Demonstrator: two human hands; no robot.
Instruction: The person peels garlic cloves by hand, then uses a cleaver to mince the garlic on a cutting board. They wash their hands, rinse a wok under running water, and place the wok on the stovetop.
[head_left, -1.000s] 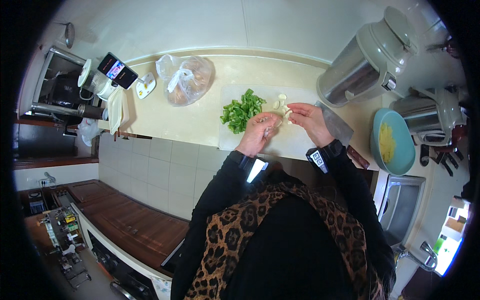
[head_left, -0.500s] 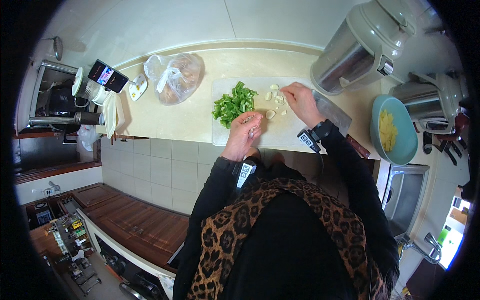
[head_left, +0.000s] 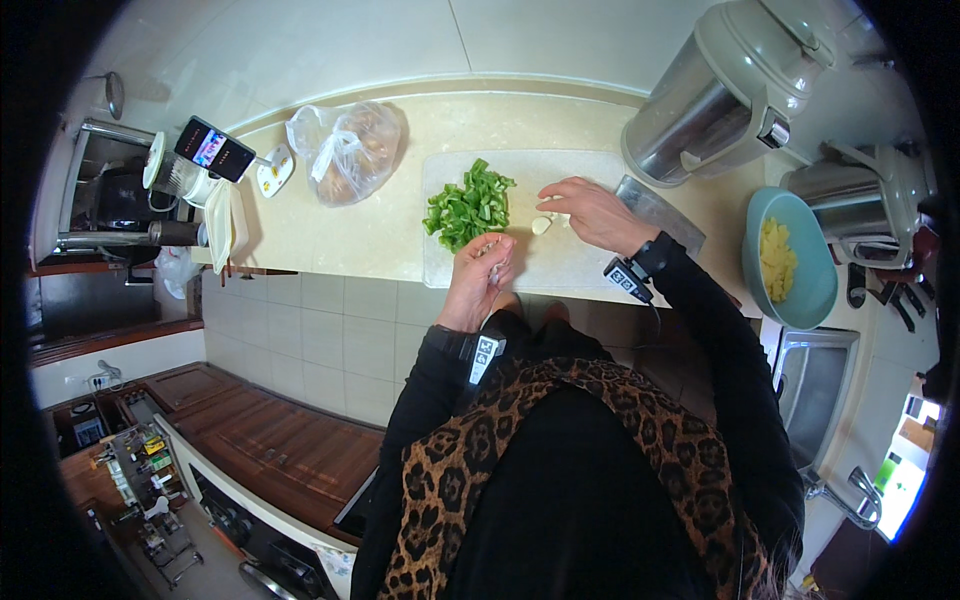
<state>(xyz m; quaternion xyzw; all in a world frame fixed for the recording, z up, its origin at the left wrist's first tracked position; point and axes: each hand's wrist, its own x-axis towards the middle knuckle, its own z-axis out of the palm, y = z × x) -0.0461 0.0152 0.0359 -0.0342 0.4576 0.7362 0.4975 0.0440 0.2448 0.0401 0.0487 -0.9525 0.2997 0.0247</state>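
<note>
My left hand (head_left: pixel 482 268) is closed around small pale papery bits at the front of the white cutting board (head_left: pixel 598 272), just below chopped green pepper (head_left: pixel 465 205). My right hand (head_left: pixel 590 215) reaches leftward over pale garlic pieces (head_left: pixel 542 224), fingers slightly apart and touching or just above them; its palm hides some pieces. A cleaver (head_left: pixel 678 222) lies along the board's right side, partly behind my right hand and forearm, so its handle is mostly hidden.
A knotted plastic bag (head_left: pixel 350 160), a phone (head_left: pixel 212 150) on a stand and pale containers (head_left: pixel 228 225) sit leftward. A steel urn (head_left: pixel 700 110), steel kettle (head_left: pixel 845 210) and blue bowl (head_left: pixel 800 285) of yellow pieces stand rightward, near the sink (head_left: pixel 810 390) and knives (head_left: pixel 905 305).
My right hand has swung leftward over the garlic since half a second ago, covering pieces that showed then. Since a second ago my left hand has moved slightly left, apart from the right.
</note>
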